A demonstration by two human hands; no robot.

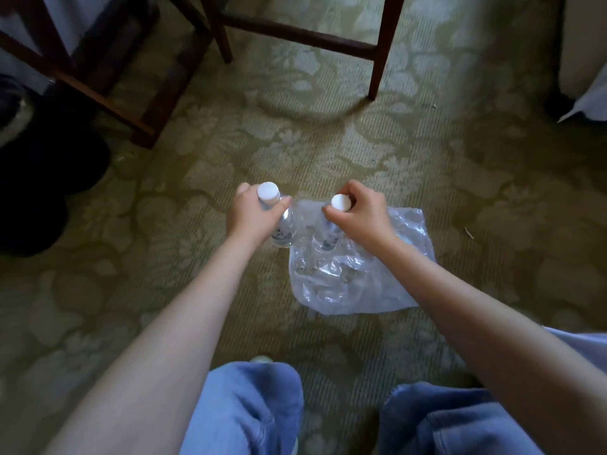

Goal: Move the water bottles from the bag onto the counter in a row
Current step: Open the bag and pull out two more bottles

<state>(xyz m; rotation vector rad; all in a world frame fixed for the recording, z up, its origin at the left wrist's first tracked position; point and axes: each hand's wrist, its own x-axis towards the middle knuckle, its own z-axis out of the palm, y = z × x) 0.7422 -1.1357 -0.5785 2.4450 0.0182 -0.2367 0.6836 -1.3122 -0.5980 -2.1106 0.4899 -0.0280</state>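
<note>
right hand [361, 213] over bag [361, 284], chair [381, 60] beyond

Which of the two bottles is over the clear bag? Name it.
The right bottle, gripped by the right hand, sits over the bag; the left bottle, in the left hand, is over carpet.

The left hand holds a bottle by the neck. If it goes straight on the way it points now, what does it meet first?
Probably the carpet: the left hand, gripping its bottle, points forward and down. The chair legs stand farther ahead, but depth is unclear.
</note>
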